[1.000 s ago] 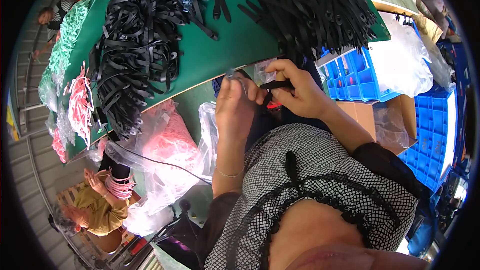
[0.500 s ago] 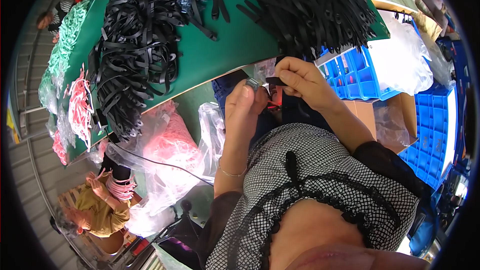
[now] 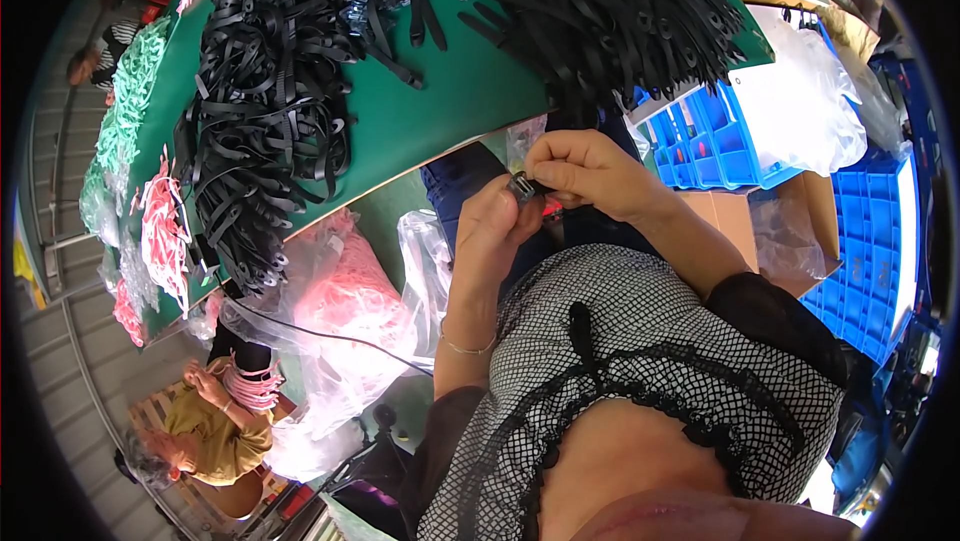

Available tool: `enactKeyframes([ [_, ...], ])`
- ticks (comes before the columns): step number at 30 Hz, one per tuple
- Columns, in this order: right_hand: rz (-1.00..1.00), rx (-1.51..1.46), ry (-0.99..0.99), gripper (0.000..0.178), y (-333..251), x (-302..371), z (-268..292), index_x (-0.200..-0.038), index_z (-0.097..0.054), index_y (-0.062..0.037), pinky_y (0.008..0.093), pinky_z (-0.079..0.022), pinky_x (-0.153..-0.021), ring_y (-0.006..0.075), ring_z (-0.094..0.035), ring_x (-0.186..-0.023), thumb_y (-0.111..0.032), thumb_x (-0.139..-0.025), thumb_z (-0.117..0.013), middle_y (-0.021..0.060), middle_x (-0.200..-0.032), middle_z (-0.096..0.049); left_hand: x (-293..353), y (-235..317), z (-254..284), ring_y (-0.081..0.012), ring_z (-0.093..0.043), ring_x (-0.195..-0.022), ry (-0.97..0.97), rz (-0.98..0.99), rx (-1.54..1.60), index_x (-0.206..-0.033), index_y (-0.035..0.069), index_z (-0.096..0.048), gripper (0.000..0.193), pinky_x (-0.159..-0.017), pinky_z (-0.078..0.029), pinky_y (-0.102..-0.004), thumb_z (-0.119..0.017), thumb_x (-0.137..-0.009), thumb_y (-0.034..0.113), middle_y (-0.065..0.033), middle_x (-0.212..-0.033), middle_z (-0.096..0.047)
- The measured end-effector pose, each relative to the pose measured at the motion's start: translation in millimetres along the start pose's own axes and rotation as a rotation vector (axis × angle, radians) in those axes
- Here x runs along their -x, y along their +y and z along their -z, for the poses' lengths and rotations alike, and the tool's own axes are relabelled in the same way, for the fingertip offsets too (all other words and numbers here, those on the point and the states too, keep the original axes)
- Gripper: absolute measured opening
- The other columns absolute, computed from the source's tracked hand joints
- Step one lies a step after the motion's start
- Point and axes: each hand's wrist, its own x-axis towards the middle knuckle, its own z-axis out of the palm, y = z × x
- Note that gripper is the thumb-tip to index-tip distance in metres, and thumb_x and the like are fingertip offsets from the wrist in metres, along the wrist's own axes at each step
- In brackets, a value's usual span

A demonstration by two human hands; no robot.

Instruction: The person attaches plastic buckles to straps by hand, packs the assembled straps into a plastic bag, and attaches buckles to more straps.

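A small grey buckle (image 3: 521, 188) is held up off the bench (image 3: 440, 111), just on the person's side of its near edge and above the lap. One end of the buckle points up and a little left, away from the person, and its long axis appears to slant down and rightward from there, though the fingers cover too much to be sure. A dark bit of black strap (image 3: 539, 184) meets it from the right and runs roughly crosswise; the remainder is hidden. Any marking on the buckle or strap is too small to make out. The left hand (image 3: 486, 219) has its thumb and fingers clamped on the buckle from the lower left. The right hand (image 3: 598, 177) pinches the strap, thumb and forefinger together, its fingertips just beside the left ones. On the bench, one pile of black straps (image 3: 270, 81) covers the left part and reaches the near edge, while a second heap (image 3: 625, 21) fills the right end, some ends hanging past that edge. Green cords (image 3: 132, 96) lie along the left edge, pink cords (image 3: 162, 226) toward the near left corner. Blue crates (image 3: 705, 136) stand beyond the right end.
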Motion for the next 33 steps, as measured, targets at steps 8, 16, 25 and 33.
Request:
enactKeyframes([
  [8,0.202,0.126,0.036,0.011,-6.7,4.6,-4.5,-0.086,-0.053,-0.0022,0.0180,-0.036,-0.053,0.0041,-0.045,-0.061,-0.013,-0.087,-0.053,-0.0017,-0.073,-0.049,-0.8,14.0,-11.2,-0.0069,-0.037,-0.056,0.153,-0.028,-0.203,-0.079,0.001,-0.051,0.029,-0.051,-0.028,-0.0200,-0.051,-0.088,0.030,0.0006,-0.062,-0.044],
  [16,0.467,0.080,-0.125,0.009,0.5,6.1,1.4,-0.084,-0.052,-0.0007,0.0232,-0.037,-0.067,0.0116,-0.045,-0.078,-0.008,-0.081,-0.057,0.0069,-0.097,-0.044,4.5,20.6,2.6,-0.0060,-0.051,-0.070,0.043,-0.014,-0.348,-0.094,-0.002,-0.054,0.011,-0.063,-0.040,-0.0183,-0.052,-0.085,0.005,-0.0024,-0.079,-0.057],
  [25,0.463,0.380,0.023,0.016,10.5,2.5,3.2,-0.090,-0.055,-0.0001,0.0216,-0.042,-0.066,0.0093,-0.049,-0.071,-0.005,-0.077,-0.064,0.0059,-0.092,-0.048,7.6,27.1,-5.1,-0.0102,-0.052,-0.072,0.168,0.032,-0.184,-0.098,0.002,-0.052,0.014,-0.060,-0.041,-0.0221,-0.049,-0.086,0.008,-0.0041,-0.082,-0.055],
  [33,0.439,0.455,0.023,0.016,2.0,8.5,-8.5,-0.091,-0.056,0.0011,0.0212,-0.047,-0.064,0.0101,-0.057,-0.073,0.001,-0.076,-0.062,0.0052,-0.084,-0.052,3.2,19.3,-0.9,-0.0157,-0.053,-0.071,0.093,0.104,0.187,-0.084,0.002,-0.049,0.010,-0.064,-0.043,-0.0252,-0.052,-0.082,0.011,-0.0078,-0.079,-0.055],
])
